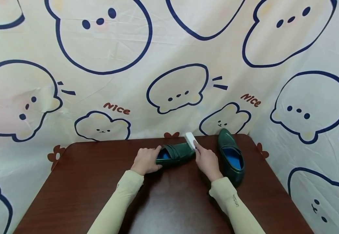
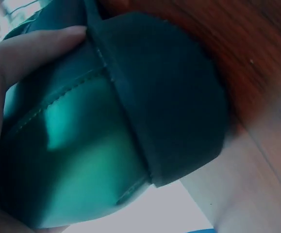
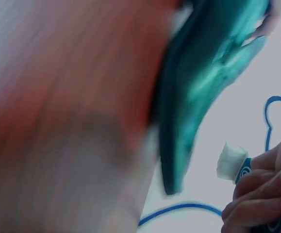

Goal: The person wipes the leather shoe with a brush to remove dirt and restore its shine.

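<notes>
A green loafer point(image 1: 184, 150) with a blue insole lies sideways near the table's back edge, its toe to the right. My left hand point(image 1: 146, 161) grips it at the heel; the left wrist view shows the thumb point(image 2: 48, 46) along the shoe's heel part point(image 2: 87, 141) and the dark sole's heel block point(image 2: 174, 97). In my right hand point(image 1: 208, 162) is a small white brush point(image 1: 190, 140), held at the loafer's toe. Pale bristles point(image 3: 231, 161) show in the right wrist view, apart from the toe there. A matching loafer point(image 1: 226, 139) stands to the right, toe toward the back.
The brown wooden table point(image 1: 99, 182) meets a pale curtain point(image 1: 134, 87) with cartoon drawings at its back. More of this cloth hangs along both sides. The second loafer is close beside my right wrist.
</notes>
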A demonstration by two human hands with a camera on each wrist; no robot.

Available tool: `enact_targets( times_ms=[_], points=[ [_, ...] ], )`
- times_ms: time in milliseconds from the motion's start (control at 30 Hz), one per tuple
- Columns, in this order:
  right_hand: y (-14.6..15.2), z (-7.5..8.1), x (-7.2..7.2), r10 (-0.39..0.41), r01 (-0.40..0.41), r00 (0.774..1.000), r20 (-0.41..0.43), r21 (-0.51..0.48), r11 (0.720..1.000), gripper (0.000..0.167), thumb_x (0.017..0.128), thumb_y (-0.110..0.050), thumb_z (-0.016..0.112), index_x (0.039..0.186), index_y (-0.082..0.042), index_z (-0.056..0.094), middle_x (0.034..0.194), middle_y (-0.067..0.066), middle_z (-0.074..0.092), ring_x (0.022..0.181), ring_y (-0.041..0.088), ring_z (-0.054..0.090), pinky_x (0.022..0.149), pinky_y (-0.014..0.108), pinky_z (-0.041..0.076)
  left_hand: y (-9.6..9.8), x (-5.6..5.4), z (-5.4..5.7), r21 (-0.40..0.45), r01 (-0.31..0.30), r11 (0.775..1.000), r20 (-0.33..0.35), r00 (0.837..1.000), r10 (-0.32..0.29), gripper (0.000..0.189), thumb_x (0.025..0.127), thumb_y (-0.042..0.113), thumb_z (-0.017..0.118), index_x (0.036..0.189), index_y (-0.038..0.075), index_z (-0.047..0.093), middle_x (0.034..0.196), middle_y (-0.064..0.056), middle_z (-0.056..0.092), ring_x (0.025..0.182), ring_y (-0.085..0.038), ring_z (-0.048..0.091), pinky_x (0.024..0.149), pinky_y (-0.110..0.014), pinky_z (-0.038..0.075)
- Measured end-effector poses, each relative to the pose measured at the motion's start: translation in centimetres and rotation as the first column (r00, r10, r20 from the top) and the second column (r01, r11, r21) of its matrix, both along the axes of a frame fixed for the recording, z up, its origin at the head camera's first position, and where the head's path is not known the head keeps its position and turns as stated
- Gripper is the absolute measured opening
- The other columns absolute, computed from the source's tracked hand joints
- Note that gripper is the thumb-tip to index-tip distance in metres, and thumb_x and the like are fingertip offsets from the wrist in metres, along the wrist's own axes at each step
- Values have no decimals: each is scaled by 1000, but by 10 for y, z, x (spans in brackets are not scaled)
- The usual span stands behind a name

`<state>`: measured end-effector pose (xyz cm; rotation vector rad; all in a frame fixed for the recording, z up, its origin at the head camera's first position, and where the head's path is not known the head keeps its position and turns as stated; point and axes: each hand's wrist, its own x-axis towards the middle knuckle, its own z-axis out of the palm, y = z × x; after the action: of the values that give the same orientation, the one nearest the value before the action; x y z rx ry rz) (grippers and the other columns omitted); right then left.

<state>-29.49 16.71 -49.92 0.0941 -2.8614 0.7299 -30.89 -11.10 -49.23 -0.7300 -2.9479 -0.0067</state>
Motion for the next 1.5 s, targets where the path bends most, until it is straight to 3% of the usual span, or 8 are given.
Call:
enact_targets(
  times_ms=[133,400,567,733,900,1100,1267,1500],
  points=[
    [-15,4,1,68,-66,998,18,-110,992,45,108,-24,56,152,-25,54,63,4,57,50,18,47,50,32,39,4,3,-6,-21,42,999,-133,990,-44,70,82,46,85,137,10,60,97,-7,77,63,-24,64,65,-43,56],
    [-42,-6,1,121,-125,992,-41,-98,987,46,107,-21,57,153,-26,53,67,3,61,50,15,44,50,30,38,8,6,-35,1,55,998,-389,920,-50,70,76,35,91,133,12,56,123,-13,72,92,-30,73,78,-40,62],
    [-48,-6,3,110,-113,992,-66,-47,992,46,106,-21,60,151,-27,55,69,8,63,50,18,47,48,32,39,11,10,-39,28,32,999,-403,915,-18,74,73,34,93,133,12,56,127,-13,70,102,-33,74,87,-41,61],
    [-38,-13,5,18,-5,995,-102,119,993,47,104,-22,62,150,-26,56,63,7,62,47,19,48,45,36,40,11,15,-39,44,6,999,-380,925,11,73,74,31,93,135,13,57,132,-13,70,105,-33,74,90,-42,60],
    [-13,-23,8,-91,109,991,-95,209,972,52,102,-17,64,152,-23,54,53,3,48,44,20,45,43,36,39,9,15,-41,39,11,999,-377,926,5,70,75,32,91,134,15,57,130,-11,70,104,-32,74,85,-42,62],
    [6,-20,5,-170,193,978,-121,217,957,55,97,-10,66,151,-15,54,55,10,54,43,23,47,42,40,44,5,9,-39,38,10,999,-408,913,6,72,72,34,94,132,16,58,126,-10,72,100,-31,74,78,-41,63],
    [0,-5,2,-94,111,990,-102,175,978,54,102,-15,64,154,-17,51,57,7,56,45,21,50,45,39,46,5,3,-33,40,19,999,-402,915,-1,72,73,33,93,133,16,57,128,-10,71,102,-31,73,80,-42,63],
    [-31,0,0,151,-155,986,-70,-53,986,47,107,-21,57,154,-24,52,59,-1,53,46,13,45,50,30,41,8,0,-30,28,1,1000,-378,926,10,74,74,36,93,136,18,56,132,-9,70,107,-30,73,80,-42,63]
  ],
)
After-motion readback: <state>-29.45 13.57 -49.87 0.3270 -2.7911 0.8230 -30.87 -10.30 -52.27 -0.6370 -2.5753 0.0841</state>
